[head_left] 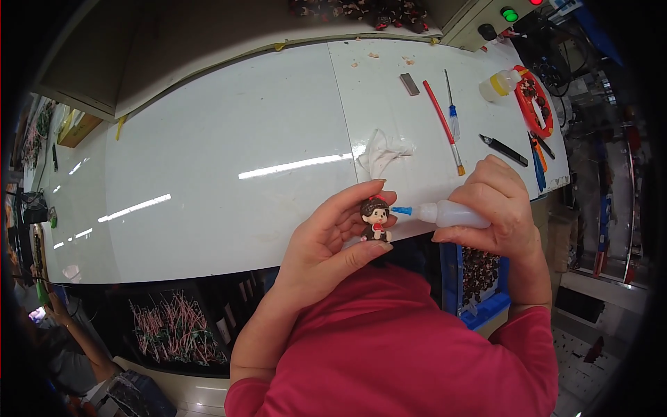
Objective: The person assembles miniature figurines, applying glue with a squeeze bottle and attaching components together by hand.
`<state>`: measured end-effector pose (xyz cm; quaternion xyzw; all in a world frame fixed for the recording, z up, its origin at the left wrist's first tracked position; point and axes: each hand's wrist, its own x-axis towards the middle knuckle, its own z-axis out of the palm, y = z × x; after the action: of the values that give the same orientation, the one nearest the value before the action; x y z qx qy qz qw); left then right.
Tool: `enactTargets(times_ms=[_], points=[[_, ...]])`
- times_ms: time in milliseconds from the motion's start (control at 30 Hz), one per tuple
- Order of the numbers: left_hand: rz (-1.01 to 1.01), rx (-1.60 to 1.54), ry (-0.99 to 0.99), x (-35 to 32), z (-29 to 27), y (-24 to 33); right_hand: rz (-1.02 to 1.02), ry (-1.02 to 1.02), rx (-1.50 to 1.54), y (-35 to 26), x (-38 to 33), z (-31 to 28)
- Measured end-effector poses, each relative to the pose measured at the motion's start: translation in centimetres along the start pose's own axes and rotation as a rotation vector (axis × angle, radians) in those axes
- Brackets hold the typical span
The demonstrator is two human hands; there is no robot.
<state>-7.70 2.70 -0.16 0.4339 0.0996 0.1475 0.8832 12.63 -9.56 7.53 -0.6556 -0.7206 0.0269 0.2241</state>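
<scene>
I see the left hand (323,243) holding a small brown doll (377,219) by the table's (229,125) six o'clock edge. At the doll's three o'clock, the right hand (501,207) grips a blue-tipped bottle (458,214).

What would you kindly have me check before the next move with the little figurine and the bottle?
1. Figurine steady: ok, held upright between the left hand's thumb and fingers.
2. Bottle gripped: ok, the right hand holds it on its side.
3. Blue tip aimed: ok, it points at the figurine's head.
4. Tip touching the figurine: cannot tell, they look very close from this one view.
5. Cloth handy: ok, it lies crumpled on the table, just beyond the left hand.
6. Table free of scraps: not ok, pale scraps lie toward its far edge.
</scene>
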Motion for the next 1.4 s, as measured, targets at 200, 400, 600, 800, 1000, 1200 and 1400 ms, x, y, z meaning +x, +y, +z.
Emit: enactTargets(times_ms=[200,400,600,800,1000,1200,1400], points=[[-0.025,0.031,0.02,0.1,0.3,0.4,-0.07,-0.04,-0.07,0.1,0.8,-1.0],[-0.032,0.125,-0.02,-0.1,0.0,0.8,-0.116,-0.077,-0.075,0.3,1.4,-1.6],[-0.037,0.162,-0.061,-0.3,-0.3,0.9,-0.133,-0.063,-0.059,0.1,1.3,-1.4],[-0.027,0.183,-0.071,-0.5,-0.4,0.9,-0.159,-0.061,-0.062,-0.3,1.4,-1.6],[-0.036,0.129,-0.117,-0.2,-0.4,0.8,-0.17,-0.043,-0.073,0.0,1.1,-1.5],[-0.032,0.197,-0.135,0.8,0.7,0.9,-0.102,-0.012,-0.096,1.2,-0.4,-2.2],[0.024,0.193,-0.012,1.5,3.5,0.2,0.21,0.228,0.33,6.5,-6.6,-4.0]])
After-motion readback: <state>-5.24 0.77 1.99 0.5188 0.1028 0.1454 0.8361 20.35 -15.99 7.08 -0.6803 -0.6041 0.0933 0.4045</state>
